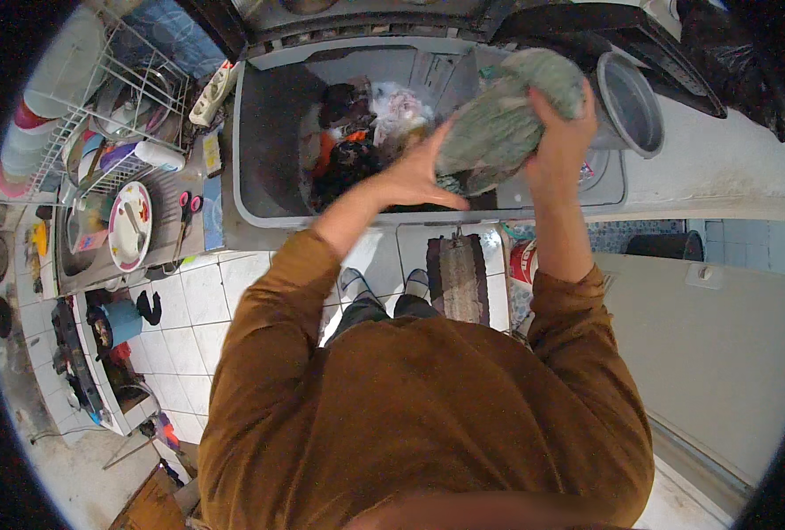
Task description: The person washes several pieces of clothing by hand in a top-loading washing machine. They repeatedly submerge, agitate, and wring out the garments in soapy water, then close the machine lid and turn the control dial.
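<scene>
A bundled pale green cloth (498,124) is held up over the right part of a grey plastic tub (273,190). My right hand (562,128) grips the bundle's right side, thumb across the front. At its left end is my left hand (410,177), fingers spread and thumb stretched out below; its fingertips are partly hidden by the cloth. Further left in the tub lies a heap of clothes: dark pieces (353,163), a white piece (399,108) and an orange one (324,152).
A grey bucket (647,110) stands by the tub's right end. To the left are a wire dish rack (145,57), a plate (131,221), red-handled scissors (185,212) and a white brush (211,95). A striped mat (457,278) lies on the tiled floor (203,300) beside my feet.
</scene>
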